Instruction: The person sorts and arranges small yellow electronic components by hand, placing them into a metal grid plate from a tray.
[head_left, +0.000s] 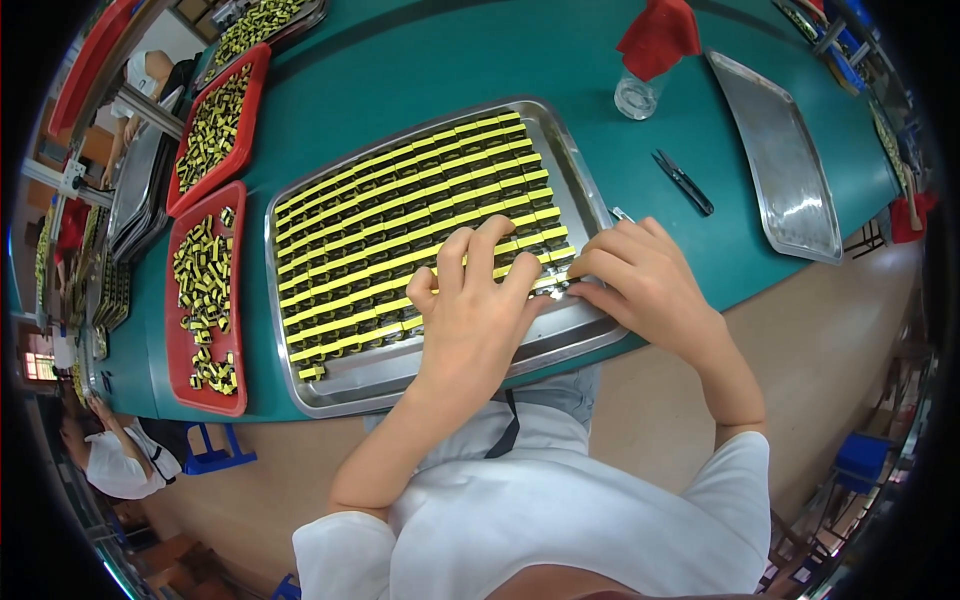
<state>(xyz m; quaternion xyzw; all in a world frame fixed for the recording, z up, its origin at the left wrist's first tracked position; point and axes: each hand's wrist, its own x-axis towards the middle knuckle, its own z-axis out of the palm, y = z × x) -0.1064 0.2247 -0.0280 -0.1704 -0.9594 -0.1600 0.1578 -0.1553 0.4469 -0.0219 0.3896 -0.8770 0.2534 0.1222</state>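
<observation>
A metal tray (350, 395) on the green table holds close rows of small yellow-and-black wound components (400, 205), which look like small coils or transformers. My left hand (468, 310) is over the front rows, thumb and forefinger closed at the right end of the nearest row; the other fingers are bent above the rows. What it pinches is a small part, mostly hidden by the fingertips. My right hand (650, 285) meets it there, fingers pinched together. Past its knuckles sticks out the end of a slim, light-coloured tool (621, 214); the rest is covered. Bright metal glints between both hands.
Two red trays (240, 330) of loose components stand at the left. Black thread snips (684, 184) lie right of the tray. Beyond are a clear glass (637, 97) under a red cloth (660, 38) and a bare metal tray (785, 150). Other people work at far left.
</observation>
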